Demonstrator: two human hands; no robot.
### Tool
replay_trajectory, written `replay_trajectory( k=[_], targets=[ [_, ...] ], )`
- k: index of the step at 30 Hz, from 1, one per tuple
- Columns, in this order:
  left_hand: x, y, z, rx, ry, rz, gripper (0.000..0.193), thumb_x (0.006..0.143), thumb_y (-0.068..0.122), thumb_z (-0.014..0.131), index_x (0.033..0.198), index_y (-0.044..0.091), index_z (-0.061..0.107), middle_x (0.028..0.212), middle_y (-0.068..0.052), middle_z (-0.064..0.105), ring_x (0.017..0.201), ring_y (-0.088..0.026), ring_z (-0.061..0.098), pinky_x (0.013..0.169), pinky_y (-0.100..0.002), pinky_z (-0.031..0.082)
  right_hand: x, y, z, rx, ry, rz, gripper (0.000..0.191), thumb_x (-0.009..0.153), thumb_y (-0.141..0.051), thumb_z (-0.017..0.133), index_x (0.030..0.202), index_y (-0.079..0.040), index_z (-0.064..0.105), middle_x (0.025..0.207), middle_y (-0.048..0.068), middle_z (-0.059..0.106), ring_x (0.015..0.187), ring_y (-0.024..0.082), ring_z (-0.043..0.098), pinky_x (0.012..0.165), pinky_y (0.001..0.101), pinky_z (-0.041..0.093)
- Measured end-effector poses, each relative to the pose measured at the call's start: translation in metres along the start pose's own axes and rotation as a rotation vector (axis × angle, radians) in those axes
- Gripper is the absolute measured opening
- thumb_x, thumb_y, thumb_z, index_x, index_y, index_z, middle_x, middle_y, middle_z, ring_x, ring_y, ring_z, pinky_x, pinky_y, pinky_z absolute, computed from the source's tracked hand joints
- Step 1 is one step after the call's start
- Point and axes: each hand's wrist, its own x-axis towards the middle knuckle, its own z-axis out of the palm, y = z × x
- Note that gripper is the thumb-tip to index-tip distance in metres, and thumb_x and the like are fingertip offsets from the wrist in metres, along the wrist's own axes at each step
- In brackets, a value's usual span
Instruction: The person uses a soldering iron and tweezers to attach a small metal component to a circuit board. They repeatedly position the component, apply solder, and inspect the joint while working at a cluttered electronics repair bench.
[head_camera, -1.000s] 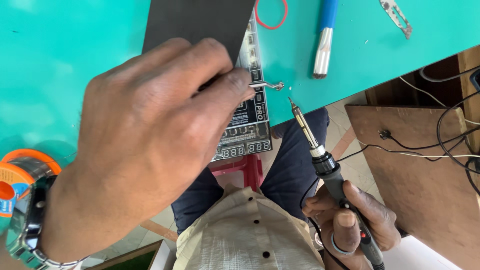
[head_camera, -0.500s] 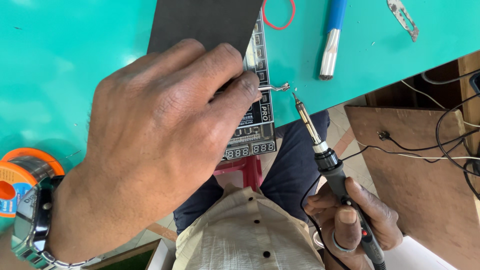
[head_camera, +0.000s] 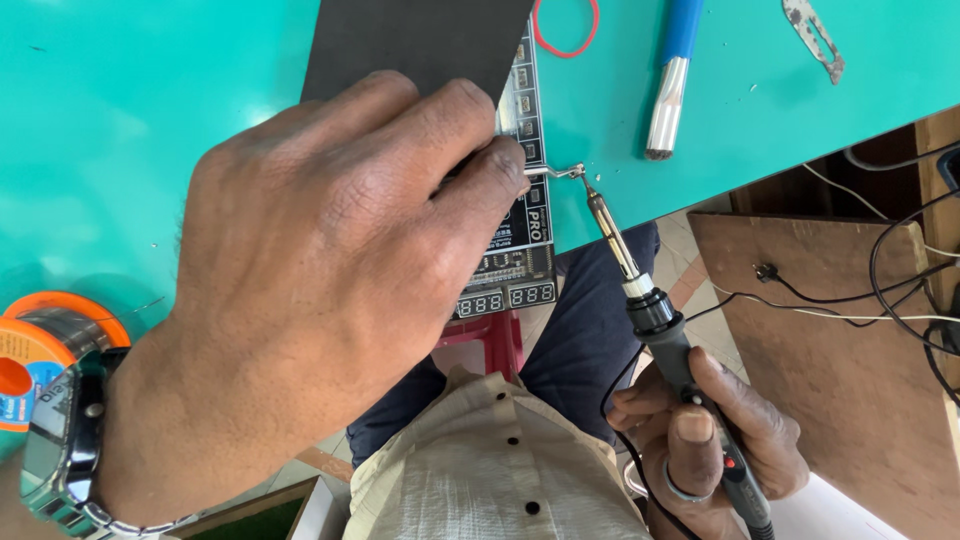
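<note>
Now soldering step: left hand (head_camera: 300, 290) pinches solder wire (head_camera: 555, 171); right hand (head_camera: 710, 440) fist-grips soldering iron (head_camera: 655, 310), tip touching wire end. Next likely needs steady tip on circuit board (head_camera: 515, 240).

A red rubber band (head_camera: 566, 30) lies at the far edge of the teal tabletop (head_camera: 150, 120), near a blue-handled tool with a silver end (head_camera: 672, 80). Farther right sits a small metal piece (head_camera: 813, 35), perhaps tweezers. An orange spool of solder wire (head_camera: 45, 350) rests at the left. Below, black cables (head_camera: 860, 290) trail over a brown wooden board (head_camera: 830, 360).
</note>
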Motion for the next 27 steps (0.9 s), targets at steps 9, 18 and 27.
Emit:
replay_trajectory(
  k=[9,18,27],
  targets=[
    [-0.002,-0.001,0.002,-0.005,-0.005,-0.01,0.015,0.086,0.008,0.074,0.098,0.001,0.079,0.096,-0.004,0.069,0.076,-0.017,0.065,0.053,-0.031,0.052,0.006,0.007,0.009,-0.042,0.046,-0.127,0.037,0.11,-0.031,0.064,0.127,0.002,0.064,0.065,0.019,0.068,0.051,0.018,0.07,0.048,0.0264,0.058],
    [-0.003,-0.001,0.002,-0.021,-0.005,-0.017,0.018,0.085,0.006,0.073,0.1,-0.001,0.078,0.097,-0.005,0.068,0.077,-0.018,0.065,0.051,-0.032,0.051,0.0,0.017,0.019,0.053,0.099,-0.137,0.04,0.11,-0.03,0.063,0.129,0.006,0.06,0.067,0.021,0.068,0.051,0.02,0.07,0.049,0.0278,0.059],
    [-0.003,0.0,0.0,-0.048,-0.034,-0.044,0.017,0.085,0.004,0.073,0.101,0.0,0.078,0.095,-0.005,0.067,0.077,-0.019,0.065,0.052,-0.033,0.051,-0.015,0.014,0.026,0.136,0.083,-0.071,0.038,0.115,-0.027,0.059,0.141,0.0,0.052,0.077,0.024,0.07,0.06,0.021,0.072,0.059,0.0311,0.063]
  ],
)
